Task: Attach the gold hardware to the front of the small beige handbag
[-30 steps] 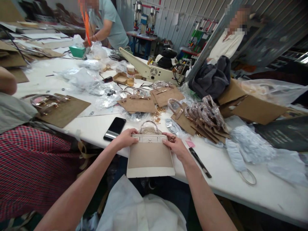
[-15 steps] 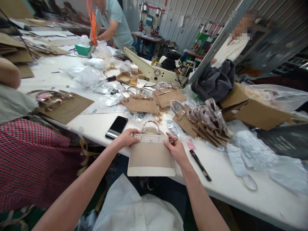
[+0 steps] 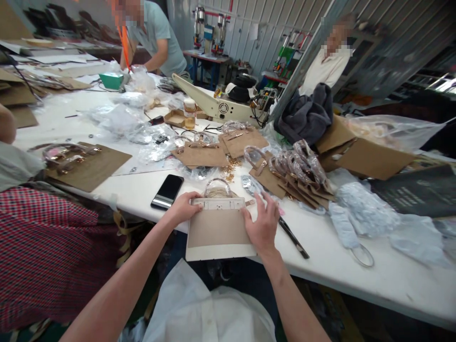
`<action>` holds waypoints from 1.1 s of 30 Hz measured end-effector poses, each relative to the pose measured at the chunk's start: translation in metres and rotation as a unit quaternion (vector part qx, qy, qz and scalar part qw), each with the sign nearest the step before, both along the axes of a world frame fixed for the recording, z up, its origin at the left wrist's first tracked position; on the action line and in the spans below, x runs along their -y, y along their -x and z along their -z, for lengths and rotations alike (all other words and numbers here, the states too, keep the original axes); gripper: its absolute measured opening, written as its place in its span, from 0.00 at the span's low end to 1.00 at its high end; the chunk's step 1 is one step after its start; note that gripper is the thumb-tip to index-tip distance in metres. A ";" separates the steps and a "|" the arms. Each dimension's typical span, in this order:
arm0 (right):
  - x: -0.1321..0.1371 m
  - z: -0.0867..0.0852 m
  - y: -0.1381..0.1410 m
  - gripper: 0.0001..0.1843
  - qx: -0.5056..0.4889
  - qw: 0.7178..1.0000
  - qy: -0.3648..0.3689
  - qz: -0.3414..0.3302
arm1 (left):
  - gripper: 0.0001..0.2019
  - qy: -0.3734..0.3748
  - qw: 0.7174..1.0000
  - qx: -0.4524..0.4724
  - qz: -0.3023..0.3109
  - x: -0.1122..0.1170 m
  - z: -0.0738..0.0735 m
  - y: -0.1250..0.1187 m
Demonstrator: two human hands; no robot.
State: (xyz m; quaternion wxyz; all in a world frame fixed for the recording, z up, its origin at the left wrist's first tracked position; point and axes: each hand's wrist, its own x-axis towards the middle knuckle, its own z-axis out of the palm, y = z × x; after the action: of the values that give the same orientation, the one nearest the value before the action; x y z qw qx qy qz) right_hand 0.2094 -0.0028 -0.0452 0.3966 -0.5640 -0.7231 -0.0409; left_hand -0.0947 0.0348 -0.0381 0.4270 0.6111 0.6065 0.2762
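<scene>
A flat beige handbag panel (image 3: 219, 230) lies at the table's front edge, its near side jutting out over my lap. A pale strip with small marks runs across its top. Beyond that arches a plastic-wrapped handle (image 3: 218, 182). My left hand (image 3: 184, 209) grips the panel's upper left corner, thumb on top and fingertips partly hidden. At the right edge, my right hand (image 3: 264, 223) has its fingers raised and spread, with the thumb by the panel. A black phone (image 3: 167, 191) lies left of the handle, and a black slim tool (image 3: 294, 239) right of my right hand.
Brown panels with wrapped handles (image 3: 299, 175) stack at the right, near small gold hardware (image 3: 232, 168). Another handled panel (image 3: 96, 164) lies left, beside a person in a checked garment (image 3: 46, 247). A cream machine (image 3: 221, 109) and two people stand farther back.
My right hand has loosened from the panel's upper right corner and spread its fingers upward. My left hand keeps its hold. The whole view has shifted slightly.
</scene>
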 end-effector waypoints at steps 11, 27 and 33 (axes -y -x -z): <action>-0.006 -0.005 0.037 0.13 0.099 0.967 0.128 -0.196 | 0.18 0.029 0.999 0.010 -0.010 -0.006 -0.004 -0.007; -0.005 0.014 0.036 0.13 0.029 0.977 0.121 -0.174 | 0.26 -0.041 0.970 -0.238 0.037 -0.018 -0.033 -0.020; 0.000 0.017 0.033 0.16 -0.014 0.980 0.103 -0.171 | 0.28 -0.087 0.940 -0.294 0.149 -0.019 -0.053 -0.037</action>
State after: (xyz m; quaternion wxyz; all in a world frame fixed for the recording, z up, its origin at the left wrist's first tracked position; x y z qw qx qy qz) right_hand 0.1760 -0.0029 -0.0623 0.3478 -0.4700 -0.8038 0.1098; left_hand -0.0576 0.0541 0.0146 0.2114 0.7833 0.5804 0.0693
